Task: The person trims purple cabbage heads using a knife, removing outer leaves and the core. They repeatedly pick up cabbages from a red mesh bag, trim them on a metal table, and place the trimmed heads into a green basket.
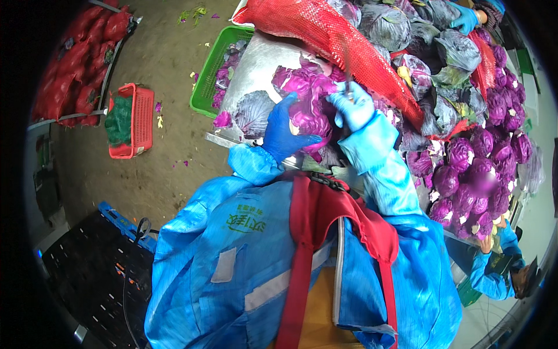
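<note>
My left hand (pixel 285 131), in a dark blue glove, holds a red cabbage (pixel 308 120) from its left side, thumb across the near part. The cabbage's purple leaves are partly peeled outward. In a light blue glove, my right hand (pixel 354 104) is closed around the handle of a knife (pixel 347 65), whose blurred blade points away from me; its fingers are beside the cabbage's right side. A loose dark outer leaf (pixel 253 112) lies left of my left hand on the metal table (pixel 257 65). Part of the cabbage is hidden by my left hand.
A red mesh sack (pixel 331 39) crosses the table beyond my hands. Untrimmed cabbages (pixel 386 26) and peeled cabbages (pixel 460 155) are heaped to the right. A green crate (pixel 205 87) with leaves stands left, a red basket (pixel 141 122) farther off. Two other people's gloved hand (pixel 465 19) and sleeve (pixel 484 275) show right.
</note>
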### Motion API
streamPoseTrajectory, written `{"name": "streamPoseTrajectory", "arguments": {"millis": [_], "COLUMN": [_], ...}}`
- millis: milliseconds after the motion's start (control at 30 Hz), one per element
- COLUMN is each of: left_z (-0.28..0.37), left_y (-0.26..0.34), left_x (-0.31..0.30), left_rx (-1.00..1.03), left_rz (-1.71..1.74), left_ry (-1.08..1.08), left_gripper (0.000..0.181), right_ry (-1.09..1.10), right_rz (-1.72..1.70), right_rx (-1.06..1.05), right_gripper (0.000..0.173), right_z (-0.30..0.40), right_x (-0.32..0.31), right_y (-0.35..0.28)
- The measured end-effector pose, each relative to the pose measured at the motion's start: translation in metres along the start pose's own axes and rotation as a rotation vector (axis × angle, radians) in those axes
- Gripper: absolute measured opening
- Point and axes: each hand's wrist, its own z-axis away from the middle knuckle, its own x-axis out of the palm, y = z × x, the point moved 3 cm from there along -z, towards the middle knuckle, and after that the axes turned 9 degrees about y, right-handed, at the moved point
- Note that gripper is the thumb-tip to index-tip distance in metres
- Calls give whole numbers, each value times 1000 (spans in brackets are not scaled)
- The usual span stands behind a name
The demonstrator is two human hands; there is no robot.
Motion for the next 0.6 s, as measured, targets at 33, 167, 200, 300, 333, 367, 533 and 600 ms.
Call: {"name": "streamPoseTrajectory", "arguments": {"millis": [33,167,200,300,333,367,533,600], "left_z": [-1,-3,-2,2,5,8,20,16], "left_y": [2,7,10,-6,-13,-18,-31,-16], "left_x": [1,6,5,-10,-15,-22,-45,-39], "left_rx": [-15,-30,-32,-16,-10,-5,-222,-400], "left_rz": [-6,-36,-41,-10,22,53,127,329], "left_ry": [-3,-10,-21,-80,-90,-100,-177,-144], "left_gripper": [101,98,97,98,100,102,97,94], "right_ry": [-19,-159,-122,5,66,60,-124,-124], "right_rz": [224,495,525,242,227,222,259,315], "right_rx": [-37,-203,-324,211,237,255,313,385], "right_gripper": [39,77,65,50,38,41,73,83], "right_z": [3,11,-1,-2,2,8,42,48], "right_x": [-1,-8,-19,-32,-39,-44,-10,11], "right_y": [0,37,63,60,64,64,68,68]}}
